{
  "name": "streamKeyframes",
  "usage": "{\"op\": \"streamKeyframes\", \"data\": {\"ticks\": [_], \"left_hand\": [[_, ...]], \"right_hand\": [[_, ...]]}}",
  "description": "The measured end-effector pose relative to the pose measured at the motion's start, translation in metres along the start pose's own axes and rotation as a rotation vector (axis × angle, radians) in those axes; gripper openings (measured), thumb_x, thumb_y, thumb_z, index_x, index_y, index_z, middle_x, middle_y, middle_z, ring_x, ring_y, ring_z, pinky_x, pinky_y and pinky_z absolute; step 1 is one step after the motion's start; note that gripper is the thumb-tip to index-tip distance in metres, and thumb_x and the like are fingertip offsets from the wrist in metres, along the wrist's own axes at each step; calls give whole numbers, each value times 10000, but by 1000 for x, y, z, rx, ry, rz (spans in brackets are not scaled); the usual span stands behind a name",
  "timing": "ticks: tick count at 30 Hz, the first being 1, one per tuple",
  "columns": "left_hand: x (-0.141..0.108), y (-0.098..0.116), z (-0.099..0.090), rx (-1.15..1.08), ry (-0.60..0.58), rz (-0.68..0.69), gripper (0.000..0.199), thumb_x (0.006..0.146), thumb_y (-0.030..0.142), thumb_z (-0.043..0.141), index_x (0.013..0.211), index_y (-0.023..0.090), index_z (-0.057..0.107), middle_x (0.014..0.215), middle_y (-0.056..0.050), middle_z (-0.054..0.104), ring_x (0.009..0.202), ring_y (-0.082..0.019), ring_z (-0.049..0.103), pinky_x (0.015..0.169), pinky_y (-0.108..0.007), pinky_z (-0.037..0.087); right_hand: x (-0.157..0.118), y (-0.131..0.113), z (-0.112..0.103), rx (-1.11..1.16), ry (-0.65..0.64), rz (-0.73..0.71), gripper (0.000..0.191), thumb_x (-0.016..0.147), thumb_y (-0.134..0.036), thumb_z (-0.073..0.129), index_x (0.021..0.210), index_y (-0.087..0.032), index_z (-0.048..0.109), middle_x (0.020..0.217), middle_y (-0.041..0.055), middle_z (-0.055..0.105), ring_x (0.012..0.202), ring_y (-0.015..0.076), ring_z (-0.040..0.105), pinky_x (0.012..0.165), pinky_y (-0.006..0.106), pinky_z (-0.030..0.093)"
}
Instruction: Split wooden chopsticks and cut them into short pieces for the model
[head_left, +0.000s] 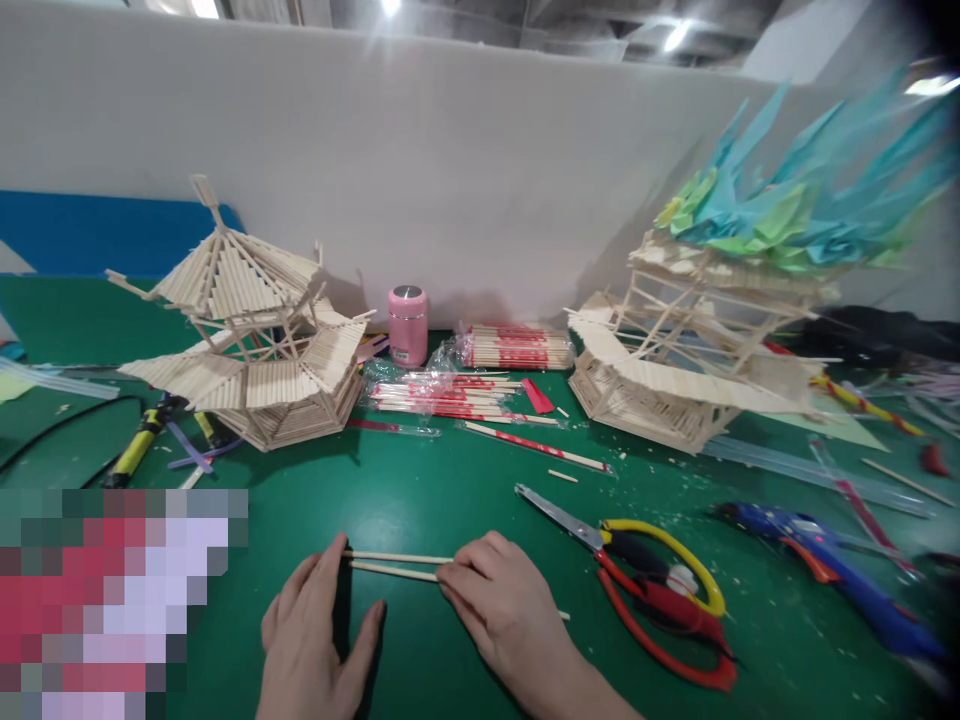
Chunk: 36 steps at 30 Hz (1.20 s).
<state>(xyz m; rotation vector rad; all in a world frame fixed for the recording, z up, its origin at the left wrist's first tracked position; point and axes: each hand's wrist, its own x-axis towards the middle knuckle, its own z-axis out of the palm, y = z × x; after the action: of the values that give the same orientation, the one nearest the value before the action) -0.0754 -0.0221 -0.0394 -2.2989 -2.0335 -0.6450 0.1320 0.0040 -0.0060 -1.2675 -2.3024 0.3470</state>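
Green underneath, toward the near edge of the tabletop [420,500], pinching two wooden chopsticks [397,557] in right hand [506,607], with left hand [309,622] spread at their ends, seemingly aligning, needing level tips.

In front of the pink jar [408,338], the person's right hand [506,605] pinched two thin sticks [401,557], the left hand [311,620] spread at their other ends. Left of the jar stood a wooden pavilion [281,385]; to its right were wrapped chopsticks [517,348] and, farther along, a paper-topped model [675,385].
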Motion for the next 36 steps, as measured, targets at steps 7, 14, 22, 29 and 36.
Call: {"op": "streamKeyframes", "data": {"ticks": [7, 14, 22, 29, 36], "left_hand": [[-4, 2, -4, -24, -29, 26, 508, 790, 318, 472, 1244, 179, 291, 1076, -127, 607, 1015, -292, 516, 770, -461, 449], [-4, 1, -7, -40, -11, 40, 485, 793, 293, 471, 1236, 183, 307, 1064, -129, 602, 999, -272, 529, 768, -445, 457], [11, 4, -13, 31, 95, 212, 255, 801, 238, 416, 1041, 177, 478, 908, -109, 641, 836, -251, 594, 623, -384, 482], [6, -6, -7, 47, 62, 265, 255, 778, 266, 499, 1022, 194, 510, 968, -91, 637, 900, -246, 572, 697, -379, 468], [-1, -13, -4, 36, 41, 262, 328, 772, 295, 518, 1082, 195, 481, 1014, -85, 632, 960, -250, 554, 763, -389, 462]], "right_hand": [[3, 0, 1, -46, -10, 9, 141, 833, -158, 479, 813, -211, 609, 720, 9, 573, 654, 146, 432, 593, 267, 332], [4, 0, -3, -31, -42, 67, 146, 813, -159, 498, 897, -223, 598, 778, 16, 591, 683, 168, 482, 609, 302, 377], [-13, 21, -22, -39, -61, 201, 303, 774, -152, 522, 1075, -165, 558, 976, 105, 561, 870, 231, 524, 740, 374, 464], [-14, 24, -26, -16, -107, 280, 270, 788, -161, 503, 1046, -152, 581, 951, 102, 562, 875, 222, 543, 744, 346, 487], [-15, 24, -26, 20, -68, 298, 194, 802, -168, 489, 944, -194, 619, 877, 67, 569, 812, 196, 559, 700, 313, 485]]}}
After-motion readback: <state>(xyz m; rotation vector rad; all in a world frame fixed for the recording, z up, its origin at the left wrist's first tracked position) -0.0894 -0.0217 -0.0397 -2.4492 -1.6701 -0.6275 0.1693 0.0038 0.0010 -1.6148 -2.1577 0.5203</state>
